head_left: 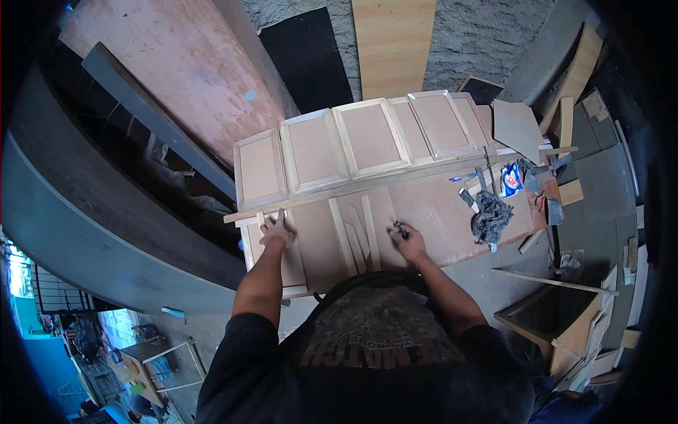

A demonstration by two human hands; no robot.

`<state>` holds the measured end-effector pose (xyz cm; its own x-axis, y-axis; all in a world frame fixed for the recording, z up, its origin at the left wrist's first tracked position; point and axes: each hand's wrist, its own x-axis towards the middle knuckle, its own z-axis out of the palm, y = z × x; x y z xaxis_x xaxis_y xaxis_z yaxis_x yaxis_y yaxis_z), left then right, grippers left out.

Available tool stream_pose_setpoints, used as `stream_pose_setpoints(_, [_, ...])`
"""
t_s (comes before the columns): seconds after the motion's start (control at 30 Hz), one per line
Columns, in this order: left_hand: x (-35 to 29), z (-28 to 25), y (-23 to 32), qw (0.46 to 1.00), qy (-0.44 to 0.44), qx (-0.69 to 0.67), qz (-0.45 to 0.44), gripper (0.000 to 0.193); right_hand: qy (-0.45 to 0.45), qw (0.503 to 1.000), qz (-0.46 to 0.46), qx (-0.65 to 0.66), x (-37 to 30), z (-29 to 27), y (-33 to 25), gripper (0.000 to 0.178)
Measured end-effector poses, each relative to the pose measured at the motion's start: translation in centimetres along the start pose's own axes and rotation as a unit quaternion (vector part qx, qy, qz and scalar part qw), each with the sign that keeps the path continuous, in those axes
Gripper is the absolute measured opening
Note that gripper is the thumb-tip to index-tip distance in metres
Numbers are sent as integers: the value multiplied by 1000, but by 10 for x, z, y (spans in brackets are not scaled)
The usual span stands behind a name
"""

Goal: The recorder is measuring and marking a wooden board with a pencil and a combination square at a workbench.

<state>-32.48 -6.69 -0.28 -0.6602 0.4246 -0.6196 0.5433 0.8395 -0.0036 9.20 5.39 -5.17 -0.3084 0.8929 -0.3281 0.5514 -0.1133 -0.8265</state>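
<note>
The flat wooden panel (332,237) lay on the table (452,212), its long axis running away from the person. It looked stiff and light (best gripped by its edges). The left hand (274,232) pressed on it, fingers spread; the right hand (408,242) pinched a small dark tool (400,228).

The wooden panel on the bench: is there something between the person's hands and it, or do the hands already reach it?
Nothing visible stands between. The left hand lies flat on the wooden panel, near the long strip. The right hand rests on the same panel and grips a small dark tool. The grey rag lies apart, to the right.
</note>
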Motion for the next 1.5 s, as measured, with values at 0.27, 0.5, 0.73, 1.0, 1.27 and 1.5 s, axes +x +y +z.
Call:
stream_pose_setpoints(0.27, [11,-2,-6,998,9,-29,58,100,-5,1000,-11,6,-6,-6,-11,30])
stream_pose_setpoints(0.5, [4,15,-14,994,52,12,98,82,-22,999,12,20,-3,-5,-8,33])
stream_pose_setpoints(0.73, [-10,39,-13,988,108,-48,99,36,-27,999,32,26,0,-2,-3,33])
stream_pose_setpoints(1.0, [-31,65,-15,952,268,-122,86,36,-32,998,25,42,2,-3,4,32])
stream_pose_setpoints(1.27, [-48,99,-43,933,275,-230,40,58,-5,998,-20,60,8,8,24,31])
stream_pose_setpoints(1.5, [-32,81,-70,907,325,-266,-32,66,0,998,-28,47,6,9,22,31])
